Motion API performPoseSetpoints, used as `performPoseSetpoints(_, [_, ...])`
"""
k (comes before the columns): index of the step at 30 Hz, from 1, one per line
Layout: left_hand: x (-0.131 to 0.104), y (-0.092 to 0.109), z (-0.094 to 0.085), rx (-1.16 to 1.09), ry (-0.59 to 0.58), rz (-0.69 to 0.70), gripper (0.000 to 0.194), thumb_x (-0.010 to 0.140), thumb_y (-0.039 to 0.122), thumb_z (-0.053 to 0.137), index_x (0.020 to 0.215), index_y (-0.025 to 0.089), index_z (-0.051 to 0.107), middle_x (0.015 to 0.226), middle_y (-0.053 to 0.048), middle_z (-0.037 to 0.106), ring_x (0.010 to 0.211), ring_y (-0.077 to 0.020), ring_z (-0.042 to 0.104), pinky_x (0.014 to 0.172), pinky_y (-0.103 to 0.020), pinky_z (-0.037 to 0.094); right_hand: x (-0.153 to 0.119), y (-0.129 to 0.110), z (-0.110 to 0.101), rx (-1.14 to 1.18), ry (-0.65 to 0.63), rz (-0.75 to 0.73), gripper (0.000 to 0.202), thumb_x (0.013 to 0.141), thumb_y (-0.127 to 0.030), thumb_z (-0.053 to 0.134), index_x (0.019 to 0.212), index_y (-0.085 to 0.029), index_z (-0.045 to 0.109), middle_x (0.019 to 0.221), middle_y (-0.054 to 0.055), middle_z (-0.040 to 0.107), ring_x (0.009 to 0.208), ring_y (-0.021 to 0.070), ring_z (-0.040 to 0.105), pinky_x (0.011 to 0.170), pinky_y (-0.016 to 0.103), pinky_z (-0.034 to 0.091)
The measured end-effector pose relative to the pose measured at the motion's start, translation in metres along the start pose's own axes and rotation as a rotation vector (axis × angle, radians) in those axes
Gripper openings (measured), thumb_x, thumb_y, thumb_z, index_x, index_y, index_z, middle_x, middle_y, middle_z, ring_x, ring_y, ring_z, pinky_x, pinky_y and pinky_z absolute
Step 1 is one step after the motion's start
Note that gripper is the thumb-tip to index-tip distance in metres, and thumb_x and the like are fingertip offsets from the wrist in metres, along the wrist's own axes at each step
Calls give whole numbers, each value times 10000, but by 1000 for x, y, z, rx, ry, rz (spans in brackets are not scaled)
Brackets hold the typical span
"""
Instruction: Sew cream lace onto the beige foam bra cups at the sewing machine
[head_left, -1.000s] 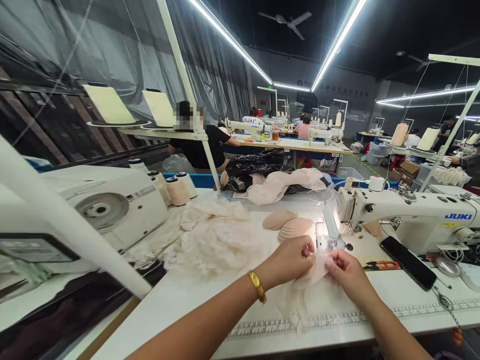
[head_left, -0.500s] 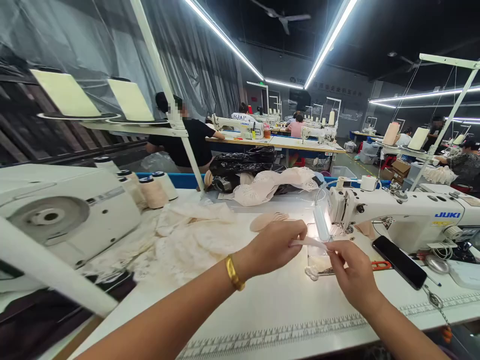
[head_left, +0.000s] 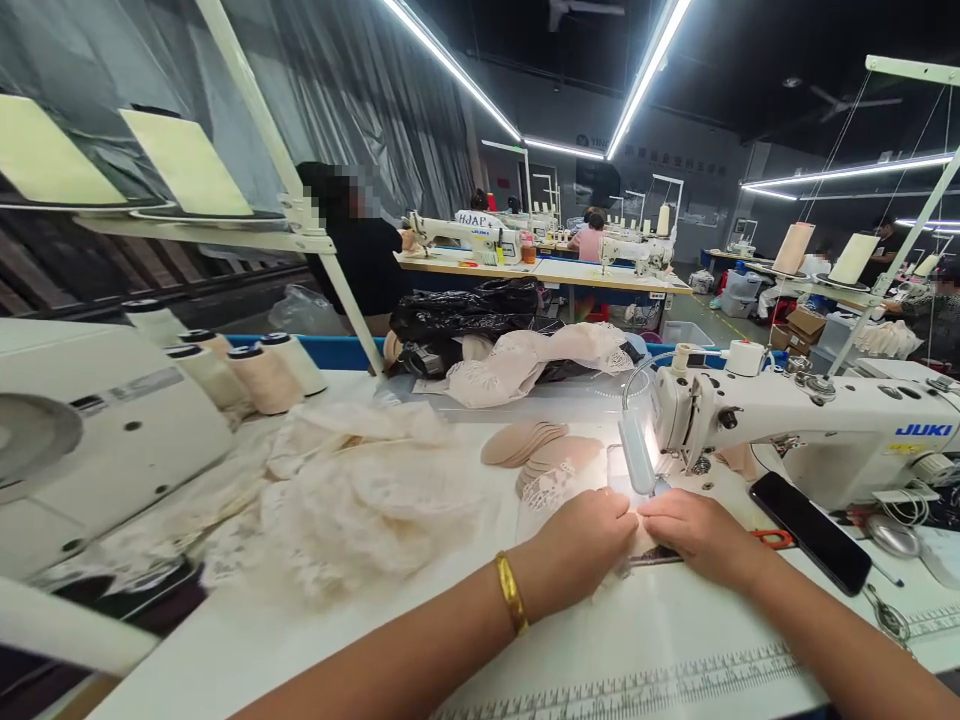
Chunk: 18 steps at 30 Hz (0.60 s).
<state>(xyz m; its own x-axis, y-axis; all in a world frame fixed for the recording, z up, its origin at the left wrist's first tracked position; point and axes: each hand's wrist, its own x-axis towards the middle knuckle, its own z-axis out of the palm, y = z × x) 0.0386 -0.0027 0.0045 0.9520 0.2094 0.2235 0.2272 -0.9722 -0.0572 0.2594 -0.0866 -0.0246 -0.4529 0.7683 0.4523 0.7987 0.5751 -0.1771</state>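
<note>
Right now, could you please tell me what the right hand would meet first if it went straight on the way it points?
Most likely the left hand; the right hand points toward it from close by, though depth leaves any gap between them unclear.

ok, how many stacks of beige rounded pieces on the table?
2. Left stack: beyond the left hand. Right stack: beside it, nearer the sewing machine, partly covered by lace. More could be hidden under fabric.
</note>
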Motion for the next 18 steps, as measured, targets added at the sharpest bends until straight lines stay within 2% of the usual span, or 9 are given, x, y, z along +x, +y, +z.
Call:
performPoseSetpoints(5, [-7, -4, 21, 7, 197, 31, 241, 910, 71, 558, 703, 184, 511, 784, -41, 571, 695, -188, 480, 611, -318, 343, -7, -4, -11, 5, -26, -16, 389, 956, -18, 440, 1103, -258, 709, 954, 50, 688, 858, 189, 554, 735, 293, 470])
performPoseSetpoints(10, [-8, -3, 25, -12, 205, 57, 236, 935, 70, 517, 725, 176, 540, 775, -38, 576, 680, -185, 459, 635, -331, 370, -10, -6, -18, 22, -61, -12, 395, 932, -6, 443, 1086, -256, 708, 921, 47, 659, 835, 186, 547, 696, 292, 444])
performPoseSetpoints(18, [-4, 4, 20, -89, 234, 34, 210, 953, 84, 499, 782, 174, 581, 785, -23, 555, 656, -168, 426, 680, -335, 375, -13, -2, -19, 19, -80, 8, 372, 926, -23, 459, 1063, -260, 710, 929, 43, 656, 839, 191, 560, 686, 302, 433])
